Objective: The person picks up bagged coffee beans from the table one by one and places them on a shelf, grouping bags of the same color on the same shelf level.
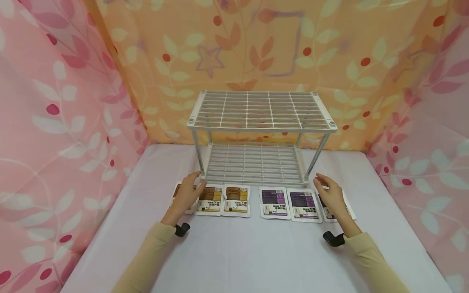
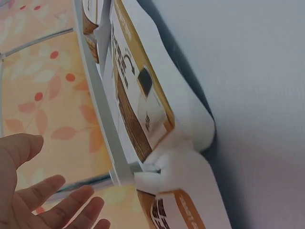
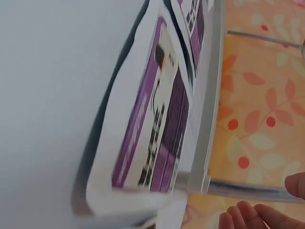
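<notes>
A white two-tier wire rack [image 1: 261, 130] with silver legs stands at the back of the table. My left hand [image 1: 187, 193] hovers by its front left leg, above a brown-and-white packet [image 1: 178, 189] that it partly hides. The left wrist view shows that hand's fingers [image 2: 71, 202] spread, holding nothing. Near the front right leg is my right hand [image 1: 332, 195], partly covering a purple-and-white packet [image 1: 349, 205]. Its fingers [image 3: 245, 214] are loosely bent with nothing between them in the right wrist view. Whether either hand touches the rack, I cannot tell.
Two more brown packets [image 1: 236, 201] lie flat before the rack at left, and two more purple packets [image 1: 274, 203] at right, with a gap between the groups. Floral cloth [image 1: 234, 49] walls the white table [image 1: 234, 252] on the back and sides.
</notes>
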Available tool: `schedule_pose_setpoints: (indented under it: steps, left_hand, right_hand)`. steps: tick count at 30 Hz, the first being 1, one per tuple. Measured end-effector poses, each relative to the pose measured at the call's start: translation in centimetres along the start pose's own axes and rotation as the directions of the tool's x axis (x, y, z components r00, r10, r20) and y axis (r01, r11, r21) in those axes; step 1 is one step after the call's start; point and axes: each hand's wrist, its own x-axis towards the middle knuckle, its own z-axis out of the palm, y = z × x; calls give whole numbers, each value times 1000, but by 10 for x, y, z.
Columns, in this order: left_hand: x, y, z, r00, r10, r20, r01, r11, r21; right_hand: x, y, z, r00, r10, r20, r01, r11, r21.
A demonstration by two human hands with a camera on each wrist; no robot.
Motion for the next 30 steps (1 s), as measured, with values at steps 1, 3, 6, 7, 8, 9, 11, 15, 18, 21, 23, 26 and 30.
schedule_pose_setpoints:
  steps: [1,3,6,7,8,9,11,15,18,21,23,26,30]
  left_hand:
    - [-1,1,0,1000,2,14,-1,1000,-9]
    - [-2,4,0,999,11,31,-11,1000,-13]
    - [-5,9,2,998,26,49,-25,1000,-18]
    - [-6,10,3,998,33,56,-32,999,-13]
    - [-6,11,4,997,37,63,-36,999,-15]
    - [-6,12,5,997,38,74,-37,999,-13]
    - [-7,14,8,995,40,93,-38,999,-21]
    - [-7,17,14,994,36,104,-35,999,-11]
    - [-8,20,18,994,33,107,-33,999,3]
    - [-10,23,21,992,24,127,-23,1000,-5]
    - [-10,25,22,989,24,144,-21,1000,-20]
    - [-11,27,25,985,32,168,-25,999,-46]
    - [-12,29,27,979,48,197,-31,996,-89]
  right_hand:
    - [0,-2,3,1000,3,19,-3,1000,16]
    - [0,-6,9,999,-1,52,-1,999,33]
    - [1,-9,18,995,-21,94,15,998,57]
    - [1,-11,20,994,-31,106,24,998,64]
    - [2,-11,23,993,-38,115,30,997,68]
    - [2,-12,26,991,-46,125,37,997,71]
    - [3,-14,31,987,-57,152,45,996,81]
    - [3,-20,40,974,-75,212,59,995,81]
    - [2,-27,47,964,-96,246,77,993,86]
    - [1,-33,55,957,-116,268,91,991,103]
    - [0,-36,59,949,-127,287,96,988,117]
    - [-2,-41,66,939,-141,313,100,985,141]
    - [-6,-47,74,923,-153,353,98,981,168]
